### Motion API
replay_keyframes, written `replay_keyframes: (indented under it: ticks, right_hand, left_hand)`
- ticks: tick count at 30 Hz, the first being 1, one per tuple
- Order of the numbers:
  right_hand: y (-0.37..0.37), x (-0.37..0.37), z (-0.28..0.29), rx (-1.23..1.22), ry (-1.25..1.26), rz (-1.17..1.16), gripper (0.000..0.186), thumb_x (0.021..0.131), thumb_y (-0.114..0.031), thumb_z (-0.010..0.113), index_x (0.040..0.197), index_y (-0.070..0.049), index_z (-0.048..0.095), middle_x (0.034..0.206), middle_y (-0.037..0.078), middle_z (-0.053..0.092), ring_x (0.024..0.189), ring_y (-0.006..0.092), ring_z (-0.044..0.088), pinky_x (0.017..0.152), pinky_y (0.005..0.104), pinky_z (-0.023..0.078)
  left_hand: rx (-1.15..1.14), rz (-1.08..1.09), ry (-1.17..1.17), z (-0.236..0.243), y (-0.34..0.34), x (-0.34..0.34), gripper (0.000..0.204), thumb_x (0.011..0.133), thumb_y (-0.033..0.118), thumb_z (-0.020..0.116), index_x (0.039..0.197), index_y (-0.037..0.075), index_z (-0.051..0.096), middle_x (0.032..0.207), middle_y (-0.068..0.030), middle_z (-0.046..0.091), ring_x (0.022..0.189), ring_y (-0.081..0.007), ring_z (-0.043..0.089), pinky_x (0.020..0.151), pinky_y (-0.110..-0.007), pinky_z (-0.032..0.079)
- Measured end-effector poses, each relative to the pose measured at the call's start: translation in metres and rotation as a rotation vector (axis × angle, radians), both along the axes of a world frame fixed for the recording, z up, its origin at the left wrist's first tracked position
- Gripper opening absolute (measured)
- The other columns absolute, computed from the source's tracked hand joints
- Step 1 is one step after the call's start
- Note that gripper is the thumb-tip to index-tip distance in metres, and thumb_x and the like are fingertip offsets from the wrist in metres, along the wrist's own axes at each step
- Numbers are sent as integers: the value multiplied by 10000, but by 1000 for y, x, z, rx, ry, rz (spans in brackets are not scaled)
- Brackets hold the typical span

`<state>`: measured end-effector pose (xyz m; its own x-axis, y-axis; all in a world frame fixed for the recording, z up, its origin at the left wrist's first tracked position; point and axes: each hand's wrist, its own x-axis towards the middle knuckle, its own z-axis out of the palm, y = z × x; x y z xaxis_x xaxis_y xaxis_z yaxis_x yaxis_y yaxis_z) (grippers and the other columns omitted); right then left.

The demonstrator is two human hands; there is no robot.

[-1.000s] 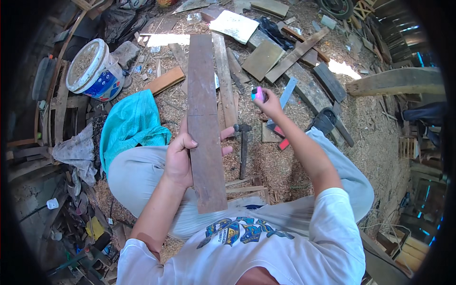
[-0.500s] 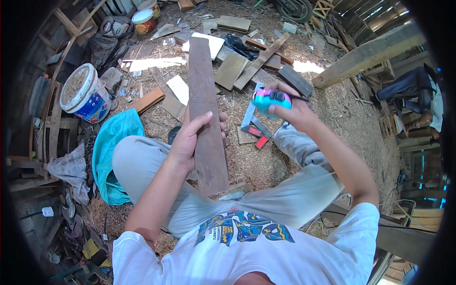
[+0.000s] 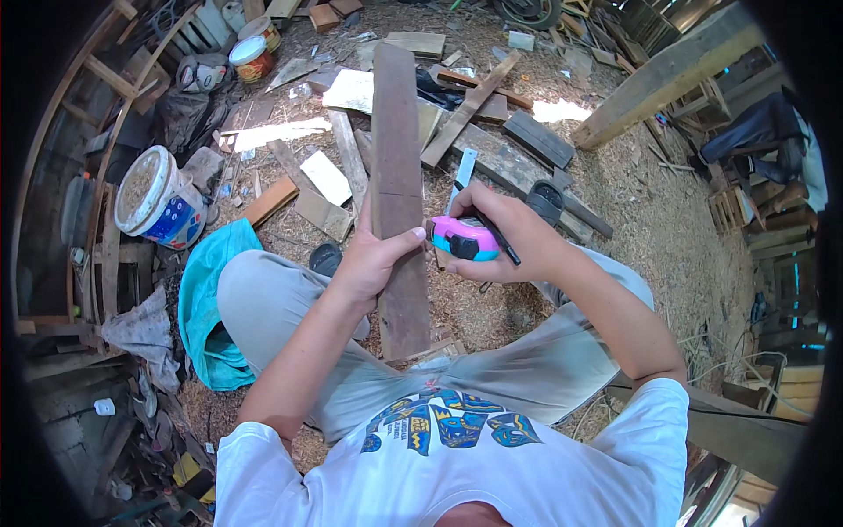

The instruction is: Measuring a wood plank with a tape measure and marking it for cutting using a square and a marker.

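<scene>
One brown plank is gripped by the left hand — the right hand clasps a tape measure and black pen.

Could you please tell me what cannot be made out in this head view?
Head view, hidden: underside of the board, facing away.
Head view, hidden: most fingers of the left hand, behind the board.
Head view, hidden: lower end of the metal blade, behind the right hand and tape measure.
Head view, cut off: top of the wheel, by the upper edge.
</scene>
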<state>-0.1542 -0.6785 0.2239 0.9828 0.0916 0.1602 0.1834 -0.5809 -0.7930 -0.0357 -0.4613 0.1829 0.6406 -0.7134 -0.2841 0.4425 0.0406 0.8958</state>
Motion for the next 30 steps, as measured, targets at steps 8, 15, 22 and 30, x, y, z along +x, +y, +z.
replay_keyframes:
  ticks: [8,15,22,30]
  right_hand:
    - [-3,-4,-19,-28,45,1,590,837,-418,899,1168,-38,591,1022,154,686,925,336,697,829,421,554]
    - [1,-6,-23,87,198,-24,495,865,-365,845,1152,-42,603,988,154,712,917,326,723,820,412,562]
    - [7,-6,-32,215,501,-10,380,939,-200,742,1258,-39,615,1014,54,666,928,144,641,831,327,537]
    - [12,-8,-53,298,387,77,428,950,-301,662,1293,-47,652,1029,74,668,962,152,615,837,330,519]
  left_hand:
    - [74,-43,19,-5,2,-1,696,924,101,811,1500,107,422,1151,-61,683,987,-165,715,859,-356,606]
    - [158,-66,66,-8,18,4,542,894,77,846,1336,60,532,1081,-63,689,932,-168,708,846,-351,597]
    - [170,-21,159,-3,50,19,443,906,111,831,1262,38,577,999,-88,727,840,-185,735,773,-354,620]
    - [142,8,229,8,79,29,337,929,134,789,1205,32,624,952,-88,730,832,-199,743,775,-350,619]
